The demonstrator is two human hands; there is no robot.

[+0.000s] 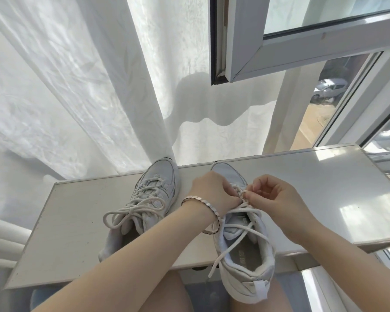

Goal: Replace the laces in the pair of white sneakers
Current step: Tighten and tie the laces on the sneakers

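The right sneaker (241, 251) was set on the surface (72, 233), heel overhanging the near edge. Its lace (241, 224) was pinched by the left hand (212, 194) and right hand (277, 206), held together. At nine o'clock the tied left sneaker (149, 199) was placed; at twelve, a curtain (88, 86).

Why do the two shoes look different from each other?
The left sneaker has its lace tied in a bow; the right sneaker has loose lace ends trailing. Nobody touches the left one, while the left hand and right hand pinch the right one's lace. Both are white and sit on the sill.
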